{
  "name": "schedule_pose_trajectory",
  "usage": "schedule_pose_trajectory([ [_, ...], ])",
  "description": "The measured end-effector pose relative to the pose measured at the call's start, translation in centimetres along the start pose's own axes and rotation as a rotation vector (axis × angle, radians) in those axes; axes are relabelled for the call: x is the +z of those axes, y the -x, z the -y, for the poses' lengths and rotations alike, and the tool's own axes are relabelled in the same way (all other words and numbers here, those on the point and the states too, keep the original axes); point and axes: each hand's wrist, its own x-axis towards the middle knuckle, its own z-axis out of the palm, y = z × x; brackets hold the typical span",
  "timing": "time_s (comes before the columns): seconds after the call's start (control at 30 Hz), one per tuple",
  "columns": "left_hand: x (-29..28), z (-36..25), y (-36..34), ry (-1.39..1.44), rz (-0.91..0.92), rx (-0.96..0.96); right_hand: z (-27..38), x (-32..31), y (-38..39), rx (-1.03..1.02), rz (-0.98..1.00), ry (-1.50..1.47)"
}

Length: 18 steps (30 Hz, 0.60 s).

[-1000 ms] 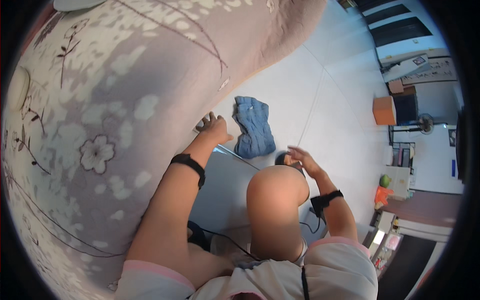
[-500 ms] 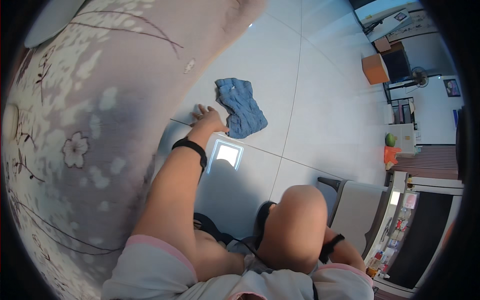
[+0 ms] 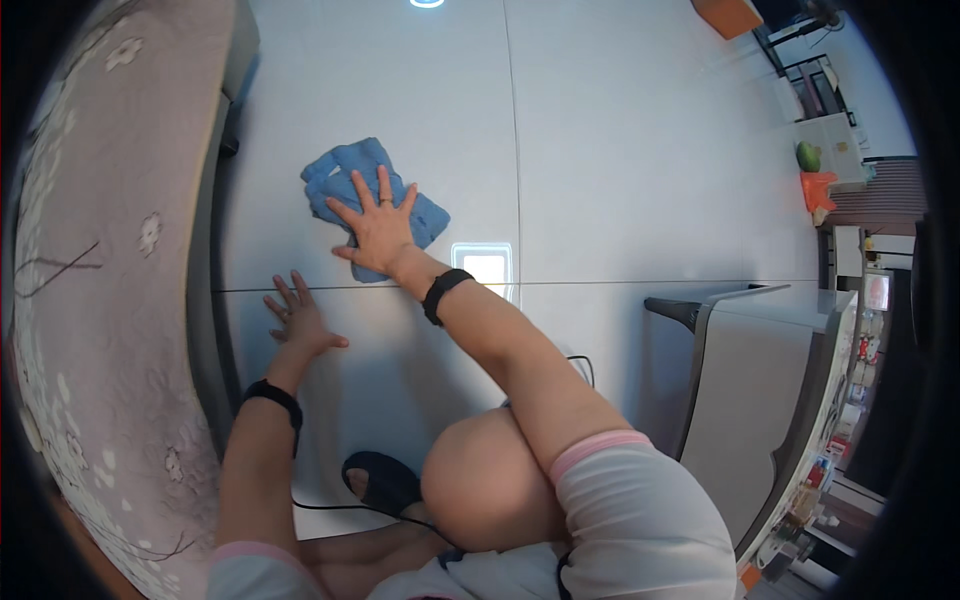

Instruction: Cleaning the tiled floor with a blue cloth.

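Observation:
A crumpled blue cloth (image 3: 345,165) lies on the pale tiled floor (image 3: 640,150). Across it my right hand (image 3: 383,228) is laid with fingers spread, pressing down on its top; the palm hides part of the fabric. Nearer to me and to the left, my left hand (image 3: 302,318) is over the floor beside a tile joint, fingers apart and nothing in them. It is apart from the cloth. Black bands circle both wrists.
Along the left stands a sofa or bed with a flowered cover (image 3: 140,300). A grey table-like piece (image 3: 745,400) with small items is at the right. A dark slipper (image 3: 385,480) and a thin black cable (image 3: 330,506) lie near my bent knee.
My right arm has come forward and its hand now lies on the cloth. The left hand has moved away from the cloth's edge. The view has turned, and the cloth now appears farther left.

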Motion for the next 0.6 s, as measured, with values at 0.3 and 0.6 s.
schedule_pose_trajectory([
  [0.3, 1.0, 1.7, -0.8, -0.042, -0.038, 0.055, -16.5, -3.4, 5.5, 0.365, -0.354, 0.099],
  [0.6, 1.5, 2.3, -1.6, -0.056, -0.086, 0.115, -35.3, -9.9, 19.9, 1.433, -0.496, 0.209],
])
